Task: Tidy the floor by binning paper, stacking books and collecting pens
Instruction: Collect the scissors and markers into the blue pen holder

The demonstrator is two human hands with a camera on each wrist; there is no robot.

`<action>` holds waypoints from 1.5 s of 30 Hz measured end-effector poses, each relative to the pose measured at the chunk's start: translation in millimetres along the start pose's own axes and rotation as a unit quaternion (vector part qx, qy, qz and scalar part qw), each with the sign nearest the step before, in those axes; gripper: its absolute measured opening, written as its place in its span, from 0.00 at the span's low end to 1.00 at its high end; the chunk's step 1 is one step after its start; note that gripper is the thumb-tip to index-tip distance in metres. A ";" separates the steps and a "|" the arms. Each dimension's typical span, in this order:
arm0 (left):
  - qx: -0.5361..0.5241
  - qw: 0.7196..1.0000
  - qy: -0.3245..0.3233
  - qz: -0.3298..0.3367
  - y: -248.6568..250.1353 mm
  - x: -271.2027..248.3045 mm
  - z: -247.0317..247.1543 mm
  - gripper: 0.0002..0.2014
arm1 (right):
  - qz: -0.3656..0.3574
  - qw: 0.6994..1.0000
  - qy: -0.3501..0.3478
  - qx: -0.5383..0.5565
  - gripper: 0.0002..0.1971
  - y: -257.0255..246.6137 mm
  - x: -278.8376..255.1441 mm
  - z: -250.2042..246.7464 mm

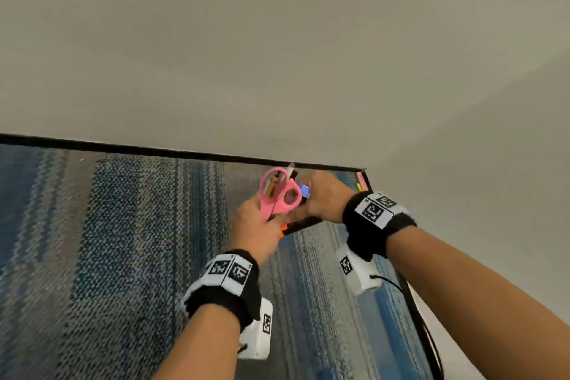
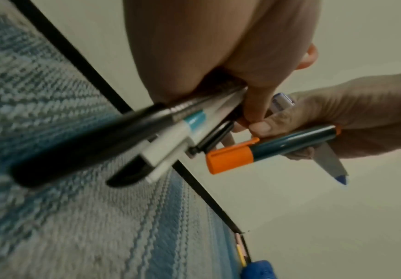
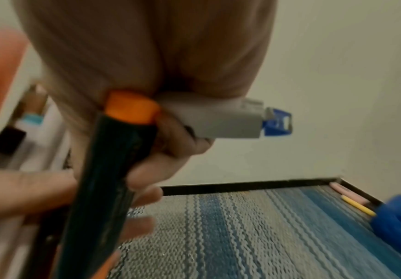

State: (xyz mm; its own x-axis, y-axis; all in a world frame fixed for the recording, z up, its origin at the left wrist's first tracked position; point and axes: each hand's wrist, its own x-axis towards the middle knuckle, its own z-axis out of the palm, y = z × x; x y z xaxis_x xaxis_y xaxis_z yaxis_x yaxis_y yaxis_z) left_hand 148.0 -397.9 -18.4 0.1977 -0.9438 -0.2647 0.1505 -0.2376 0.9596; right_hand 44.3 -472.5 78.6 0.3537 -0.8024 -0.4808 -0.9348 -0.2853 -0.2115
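Note:
My left hand (image 1: 256,225) grips pink-handled scissors (image 1: 279,191) together with a bundle of pens (image 2: 170,136), one white with a teal band, others black. Just to its right, my right hand (image 1: 324,197) holds a dark marker with an orange cap (image 2: 266,149) and a grey pen with a blue end (image 3: 218,120). The two hands meet above the carpet, and left fingertips (image 3: 142,226) reach toward the marker. A pink pencil (image 3: 347,192) and a yellow pencil (image 3: 357,205) lie on the floor in the wall corner.
Blue and grey striped carpet (image 1: 123,256) runs up to a black baseboard (image 1: 154,151) under plain walls that meet in a corner at the right. A blue object (image 3: 400,217) sits beside the pencils. A black cable (image 1: 431,333) trails along the right wall.

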 end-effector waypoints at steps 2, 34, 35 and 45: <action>-0.032 0.998 -0.051 -0.006 4.2 -9.2 7.8 0.09 | 0.028 0.998 -0.010 0.046 0.13 3.5 -13.4 -5.5; -0.028 0.996 -0.012 -0.089 -35.1 17.2 198.4 0.09 | 0.145 0.975 0.089 -0.143 0.26 338.5 5.2 44.1; -0.018 0.996 -0.010 -0.081 -33.2 20.4 199.0 0.09 | 0.155 0.969 0.089 -0.169 0.24 340.4 4.9 40.9; -0.018 0.999 0.032 -0.009 -4.6 44.3 196.3 0.09 | 0.050 0.960 0.039 -0.274 0.16 277.4 -12.5 36.6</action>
State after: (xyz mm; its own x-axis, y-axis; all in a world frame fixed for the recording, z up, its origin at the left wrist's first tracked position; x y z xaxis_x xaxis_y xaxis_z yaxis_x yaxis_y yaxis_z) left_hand -34.1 -483.7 -15.9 0.2568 -0.9223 -0.2888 0.1890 -0.2452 0.9509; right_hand -218.2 -522.3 -5.3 0.2786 -0.8706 -0.4054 -0.8484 -0.4209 0.3210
